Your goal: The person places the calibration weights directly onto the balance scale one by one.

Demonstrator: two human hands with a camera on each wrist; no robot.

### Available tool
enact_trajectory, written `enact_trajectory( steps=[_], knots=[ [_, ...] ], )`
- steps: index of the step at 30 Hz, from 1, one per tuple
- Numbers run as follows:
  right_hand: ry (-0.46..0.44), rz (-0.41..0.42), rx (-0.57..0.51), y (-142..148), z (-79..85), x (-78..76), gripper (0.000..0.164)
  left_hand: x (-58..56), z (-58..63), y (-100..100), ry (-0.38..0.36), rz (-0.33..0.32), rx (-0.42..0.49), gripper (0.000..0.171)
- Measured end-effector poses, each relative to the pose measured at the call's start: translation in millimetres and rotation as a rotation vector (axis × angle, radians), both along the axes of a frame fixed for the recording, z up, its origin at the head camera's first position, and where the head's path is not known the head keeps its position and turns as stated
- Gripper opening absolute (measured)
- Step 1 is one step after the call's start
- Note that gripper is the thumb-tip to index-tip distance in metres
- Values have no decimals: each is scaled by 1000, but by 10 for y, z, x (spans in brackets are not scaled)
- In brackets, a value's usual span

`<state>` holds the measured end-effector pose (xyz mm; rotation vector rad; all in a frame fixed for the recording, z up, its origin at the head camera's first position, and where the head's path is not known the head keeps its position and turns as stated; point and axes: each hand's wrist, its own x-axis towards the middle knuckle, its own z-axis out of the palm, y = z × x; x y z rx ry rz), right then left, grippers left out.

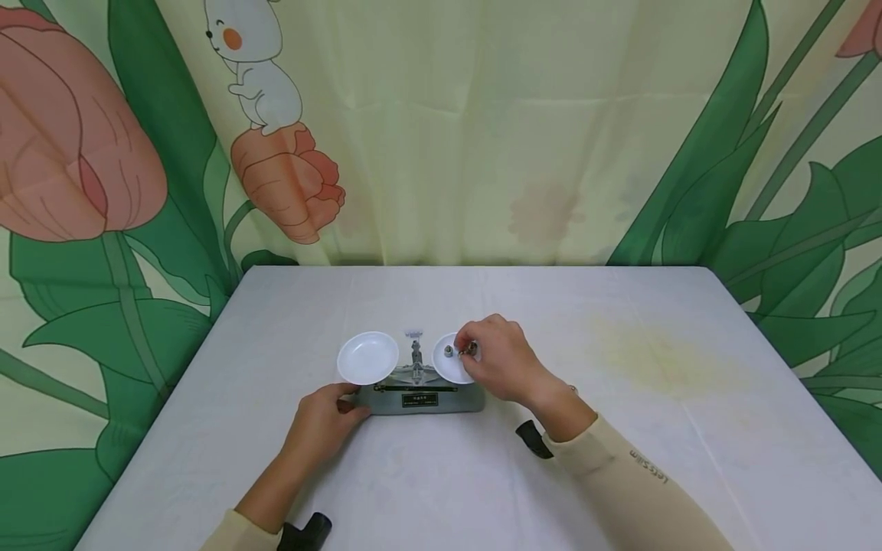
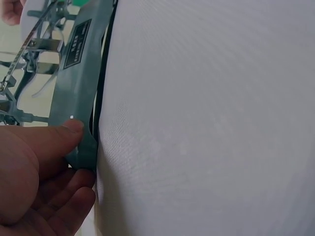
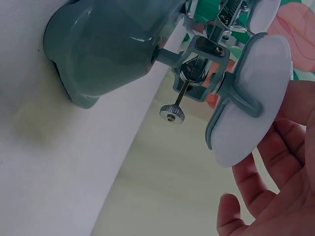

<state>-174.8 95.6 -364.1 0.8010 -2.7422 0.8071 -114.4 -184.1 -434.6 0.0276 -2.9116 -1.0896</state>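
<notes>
1. The left hand (image 1: 325, 421) is gripping the left end of the scale (image 1: 420, 404), its thumb pressing on the base and its fingers curling against the end.
2. The right hand (image 1: 501, 358) is bending its fingers over the right pan (image 1: 446, 373), apparently pinching a small weight (image 1: 472, 350); the fingertips are partly hiding it.
3. Another weight (image 1: 449, 351) is standing in that pan.
4. The scale is sitting on the white table (image 1: 620, 474).

"Lets Slim" on right sleeve (image 1: 623, 484), black label (image 1: 419, 399) on balance (image 1: 386, 404), too small to read
</notes>
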Motion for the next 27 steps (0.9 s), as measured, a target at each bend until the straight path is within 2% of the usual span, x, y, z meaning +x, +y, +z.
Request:
enact_trajectory(
  steps=[15, 19, 27],
  knots=[
    [11, -23, -11, -12, -18, 9, 10, -11, -26, 10, 5, 8, 19, 40],
    [-40, -42, -67, 50, 12, 28, 13, -7, -28, 19, 5, 9, 14, 40],
    [-152, -45, -253, 303, 48, 42, 23, -6, -23, 21, 10, 12, 5, 39]
  ],
)
